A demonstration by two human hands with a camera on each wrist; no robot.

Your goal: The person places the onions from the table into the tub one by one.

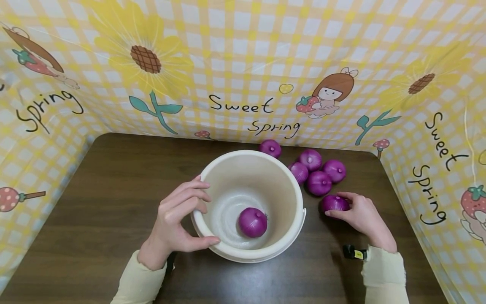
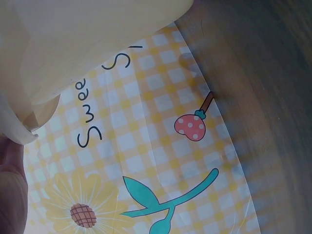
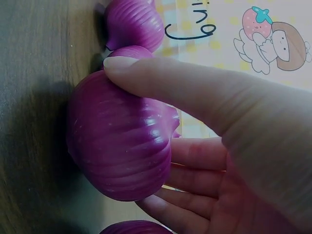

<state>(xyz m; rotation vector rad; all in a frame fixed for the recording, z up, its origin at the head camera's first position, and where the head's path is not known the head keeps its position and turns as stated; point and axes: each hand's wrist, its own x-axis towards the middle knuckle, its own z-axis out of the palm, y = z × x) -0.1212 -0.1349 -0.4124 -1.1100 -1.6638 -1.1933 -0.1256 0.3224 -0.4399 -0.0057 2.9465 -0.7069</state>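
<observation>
A whitish plastic bucket (image 1: 247, 254) stands upright on the table, its mouth facing my head camera. One red onion (image 1: 252, 222) lies on its floor. My left hand (image 1: 178, 215) grips the bucket's left rim, fingers hooked over the edge and thumb along the near side. To the right of the bucket, my right hand (image 1: 360, 213) holds another red onion (image 3: 122, 136) between thumb and fingers, low at the tabletop. Whether that onion touches the wood cannot be told. In the left wrist view the bucket's outer wall (image 2: 97, 44) fills the upper left.
Several more red onions (image 1: 319, 183) cluster behind the held one, and a single onion (image 1: 270, 148) sits at the back, partly behind the bucket. The dark wooden table (image 1: 114, 202) meets a yellow checked cloth (image 1: 243, 63) on three sides. A bucket handle (image 1: 304, 215) hangs at the right.
</observation>
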